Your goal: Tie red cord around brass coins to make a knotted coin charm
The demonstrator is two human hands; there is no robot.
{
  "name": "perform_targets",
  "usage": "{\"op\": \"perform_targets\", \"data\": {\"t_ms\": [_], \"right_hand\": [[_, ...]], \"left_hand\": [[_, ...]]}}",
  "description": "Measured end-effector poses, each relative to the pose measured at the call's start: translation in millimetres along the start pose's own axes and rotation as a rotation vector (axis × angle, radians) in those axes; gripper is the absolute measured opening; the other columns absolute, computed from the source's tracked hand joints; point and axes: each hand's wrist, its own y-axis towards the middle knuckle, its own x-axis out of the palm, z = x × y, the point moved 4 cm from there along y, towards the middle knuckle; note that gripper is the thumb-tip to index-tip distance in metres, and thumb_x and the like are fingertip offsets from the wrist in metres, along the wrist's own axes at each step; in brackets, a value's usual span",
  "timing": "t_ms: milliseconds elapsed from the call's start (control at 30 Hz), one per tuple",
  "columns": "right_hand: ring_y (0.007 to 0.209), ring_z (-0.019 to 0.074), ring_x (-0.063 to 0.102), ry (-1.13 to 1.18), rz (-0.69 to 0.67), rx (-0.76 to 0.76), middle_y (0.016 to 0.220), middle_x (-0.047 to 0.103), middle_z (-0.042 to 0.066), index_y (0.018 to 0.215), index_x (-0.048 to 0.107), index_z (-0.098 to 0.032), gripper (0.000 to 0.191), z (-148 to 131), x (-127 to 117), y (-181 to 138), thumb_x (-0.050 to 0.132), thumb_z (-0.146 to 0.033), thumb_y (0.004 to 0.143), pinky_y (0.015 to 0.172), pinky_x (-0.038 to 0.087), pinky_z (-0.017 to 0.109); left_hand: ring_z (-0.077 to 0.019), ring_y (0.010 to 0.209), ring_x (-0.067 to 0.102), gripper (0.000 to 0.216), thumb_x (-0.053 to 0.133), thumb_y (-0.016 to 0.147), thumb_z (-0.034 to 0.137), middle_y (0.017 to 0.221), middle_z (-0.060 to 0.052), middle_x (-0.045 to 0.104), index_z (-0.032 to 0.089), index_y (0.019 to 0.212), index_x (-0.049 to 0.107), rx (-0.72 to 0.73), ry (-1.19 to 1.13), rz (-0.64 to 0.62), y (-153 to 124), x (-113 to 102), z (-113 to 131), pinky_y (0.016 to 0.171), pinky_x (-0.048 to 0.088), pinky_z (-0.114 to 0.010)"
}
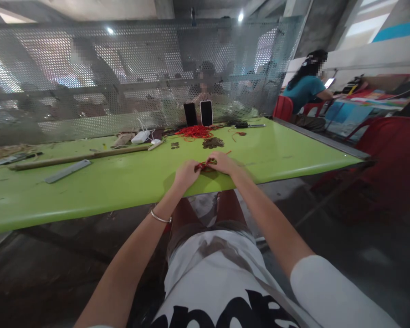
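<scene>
Close to the front edge of the green table (140, 171), both my hands meet over a red cord (202, 165). My left hand (188, 172) pinches the cord from the left side. From the right, my right hand (220, 162) grips it between thumb and fingertips, and a loose red end sticks out beyond the knuckles. Whatever sits between the fingertips is partly hidden. Just past my hands lies a pile of dark coin-like discs (213, 143), with a few more discs (175, 145) to its left. A heap of red cords (195, 132) lies behind the pile.
Two phones (207, 113) lean upright against a perforated metal screen (140, 77). On the left are a wooden stick (78, 157), a metal ruler (67, 171) and a white charger (141, 136). A black-handled tool (249, 125) lies back right. A person (305, 86) sits beyond, near red chairs (389, 150).
</scene>
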Motion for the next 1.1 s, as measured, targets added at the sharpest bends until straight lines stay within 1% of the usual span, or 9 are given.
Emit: {"op": "perform_targets", "data": {"t_ms": [267, 467, 667, 933, 1100], "right_hand": [[0.089, 0.0175, 0.059, -0.025, 0.02, 0.091, 0.1, 0.06, 0.006, 0.101, 0.059, -0.013, 0.023, 8.6, 0.6, -0.4, 0.054, -0.033, 0.089, 0.079, 0.049, 0.038], [0.085, 0.016, 0.06, 0.016, -0.013, 0.046, 0.096, 0.062, 0.005, 0.097, 0.06, -0.013, 0.022, 2.0, -0.2, -1.6, 0.054, -0.034, 0.089, 0.077, 0.05, 0.036], [0.087, 0.0167, 0.06, 0.042, -0.003, 0.031, 0.095, 0.062, 0.005, 0.095, 0.06, -0.013, 0.022, -1.0, -2.4, -1.1, 0.055, -0.033, 0.089, 0.078, 0.05, 0.037], [0.085, 0.0159, 0.06, 0.048, 0.03, 0.072, 0.095, 0.062, 0.005, 0.095, 0.06, -0.013, 0.021, 4.5, -0.2, -0.4, 0.054, -0.033, 0.089, 0.077, 0.05, 0.036], [0.085, 0.0162, 0.059, 0.047, 0.095, 0.122, 0.096, 0.061, 0.005, 0.097, 0.059, -0.013, 0.022, 8.9, -3.0, -1.5, 0.054, -0.033, 0.089, 0.077, 0.05, 0.036]], "left_hand": [[-0.0198, 0.081, 0.059, 0.019, 0.051, 0.084, 0.025, 0.085, -0.007, 0.067, 0.018, 0.086, 0.068, -0.013, 0.0, 0.0, -0.4, -0.3, 0.4, 0.067, 0.041, -0.026], [-0.0204, 0.08, 0.06, 0.019, 0.052, 0.085, 0.026, 0.085, -0.007, 0.067, 0.018, 0.087, 0.068, -0.014, -0.002, -0.004, -1.7, -1.3, 1.1, 0.065, 0.041, -0.026], [-0.0203, 0.081, 0.06, 0.019, 0.051, 0.085, 0.026, 0.086, -0.007, 0.067, 0.018, 0.085, 0.068, -0.023, 0.003, -0.006, -1.4, -1.2, 0.9, 0.066, 0.041, -0.026], [-0.0206, 0.081, 0.06, 0.019, 0.051, 0.085, 0.026, 0.085, -0.007, 0.067, 0.018, 0.086, 0.068, -0.016, -0.003, -0.003, -1.0, -0.5, 0.6, 0.066, 0.041, -0.026], [-0.0212, 0.083, 0.06, 0.019, 0.051, 0.084, 0.026, 0.087, -0.008, 0.067, 0.018, 0.086, 0.068, -0.033, -0.003, -0.007, -1.2, -0.8, 1.2, 0.068, 0.042, -0.026]]}}
